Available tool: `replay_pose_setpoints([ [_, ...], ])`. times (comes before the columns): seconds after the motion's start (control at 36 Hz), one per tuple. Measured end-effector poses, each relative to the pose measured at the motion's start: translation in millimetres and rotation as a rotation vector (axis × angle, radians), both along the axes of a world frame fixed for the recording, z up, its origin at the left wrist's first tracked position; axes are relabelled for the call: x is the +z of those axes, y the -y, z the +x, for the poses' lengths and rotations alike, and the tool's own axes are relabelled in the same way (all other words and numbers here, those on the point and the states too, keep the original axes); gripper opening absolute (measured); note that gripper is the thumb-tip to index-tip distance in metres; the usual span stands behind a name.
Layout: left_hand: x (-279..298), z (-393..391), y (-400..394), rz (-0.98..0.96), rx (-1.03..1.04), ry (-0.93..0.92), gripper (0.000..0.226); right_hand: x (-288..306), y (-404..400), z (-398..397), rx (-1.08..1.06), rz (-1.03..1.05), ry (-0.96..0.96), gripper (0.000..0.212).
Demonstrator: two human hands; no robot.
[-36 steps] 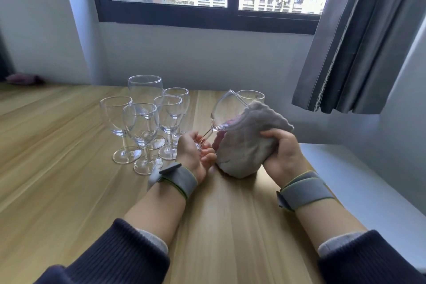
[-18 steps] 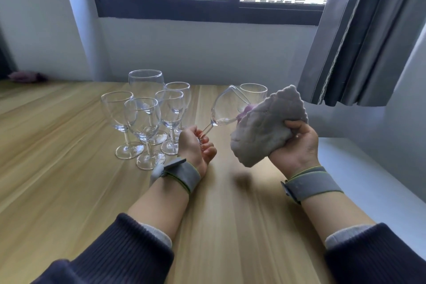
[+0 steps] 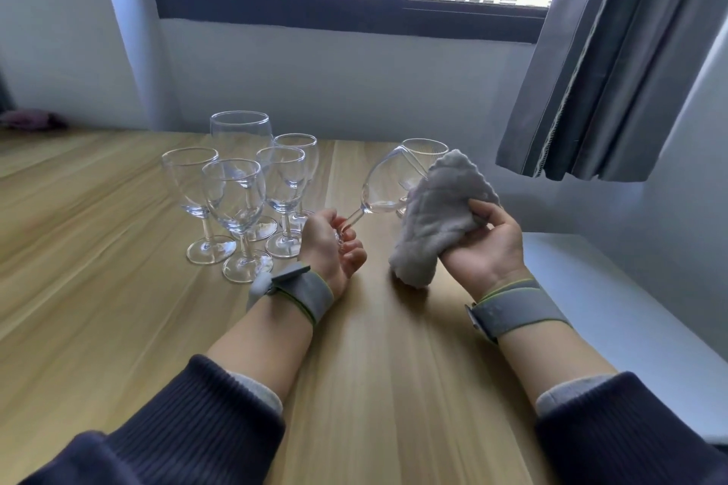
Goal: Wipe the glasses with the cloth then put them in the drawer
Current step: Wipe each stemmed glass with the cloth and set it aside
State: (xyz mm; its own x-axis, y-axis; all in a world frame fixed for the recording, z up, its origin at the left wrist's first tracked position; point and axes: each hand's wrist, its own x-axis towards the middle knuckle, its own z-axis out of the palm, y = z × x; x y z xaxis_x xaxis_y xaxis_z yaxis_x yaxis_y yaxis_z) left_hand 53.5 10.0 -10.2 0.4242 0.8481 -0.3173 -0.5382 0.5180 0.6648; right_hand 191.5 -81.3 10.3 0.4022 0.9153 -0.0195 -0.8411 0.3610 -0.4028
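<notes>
The wine glass [image 3: 384,185] in hand tilts up and to the right above the wooden table [image 3: 118,327], its bowl leaning toward the cloth [image 3: 437,217] and its stem running down into my left hand [image 3: 329,244], whose fingers are curled round the stem and foot. My right hand [image 3: 486,244] holds the grey cloth bunched, thumb pinching a fold against the palm; the cloth's upper edge sits just beside the bowl, and whether it touches the glass I cannot tell. To wipe well, I judge I should keep the stem grip firm but light, cup the cloth round the bowl, and turn the glass with my left fingers rather than scrub, since a thin stem could snap under a twisting force. The rim and the inside likely need a pass too, with the cloth tucked in gently. Behind the tilted bowl stands a ribbed glass [image 3: 425,154], close enough that a wide sweep could knock it. To the left a cluster of five stemmed glasses [image 3: 236,189] waits upright on the table, near my left wrist. No drawer shows here, so stowing looks some way off.
</notes>
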Motion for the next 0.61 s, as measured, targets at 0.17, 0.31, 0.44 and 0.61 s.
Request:
replay_pose_setpoints([
  [0.17, 0.3, 1.7, 1.8, 0.033, 0.029, 0.018, 0.029, -1.9, 0.0, 3.3, 0.003, -0.026, 0.025, 0.086],
  [0.31, 0.4, -2.5, -2.2, 0.025, 0.104, 0.038, 0.027, -0.1, 2.2, 1.7, 0.014, -0.053, 0.06, 0.063],
  [0.44, 0.5, -1.7, -1.6, 0.057, 0.122, -0.031, 0.027, -0.4, 1.3, -0.3, 0.014, -0.052, 0.039, 0.049],
  [0.61, 0.8, 3.3, -1.9, 0.277, 0.204, -0.158, 0.025, -2.4, -0.7, 1.1, 0.056, -0.037, 0.078, 0.031],
])
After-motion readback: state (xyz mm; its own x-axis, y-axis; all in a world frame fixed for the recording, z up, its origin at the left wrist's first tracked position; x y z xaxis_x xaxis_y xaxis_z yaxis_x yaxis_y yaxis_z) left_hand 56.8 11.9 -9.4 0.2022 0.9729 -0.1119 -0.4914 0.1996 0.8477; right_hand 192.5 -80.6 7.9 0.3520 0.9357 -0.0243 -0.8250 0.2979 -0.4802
